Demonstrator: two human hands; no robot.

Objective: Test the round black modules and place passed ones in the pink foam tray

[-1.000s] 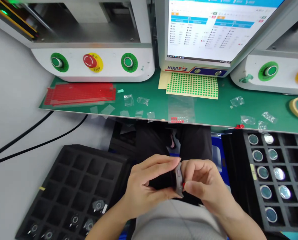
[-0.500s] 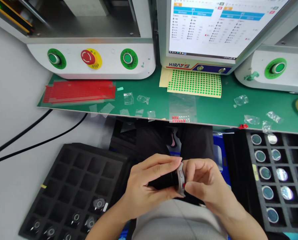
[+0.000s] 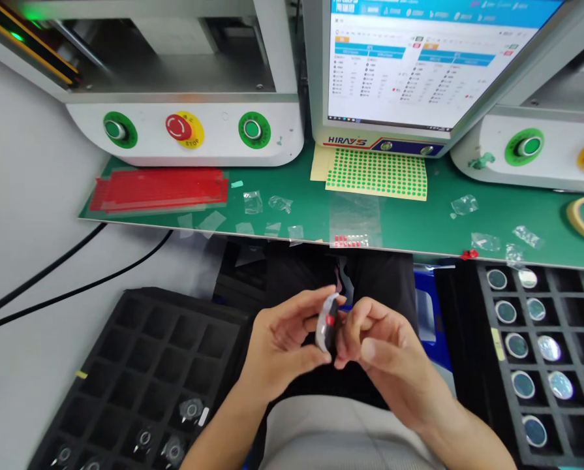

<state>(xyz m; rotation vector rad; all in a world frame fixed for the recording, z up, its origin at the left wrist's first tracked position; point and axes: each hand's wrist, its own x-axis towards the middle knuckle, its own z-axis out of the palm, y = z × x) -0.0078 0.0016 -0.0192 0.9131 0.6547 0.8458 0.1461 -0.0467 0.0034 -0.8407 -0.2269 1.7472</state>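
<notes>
Head view: off the desk's (image 3: 409, 225) near edge, the left hand (image 3: 279, 343) pinches the round case (image 3: 323, 331), now turned dark side rightward. Its red patch (image 3: 330, 320) is clear of the right hand (image 3: 394, 358) thumb (probably stuck on); those fingers curl loosely, perhaps touching the case.

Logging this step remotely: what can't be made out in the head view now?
Head view: faces of the held piece, blurred and nearly edge-on in the left grip.
Head view: whether the right grip touches it; fingers overlap there.
Head view: small text on the screen, too blurred.
Head view: right part of the tape roll, cut off by the right edge.
</notes>
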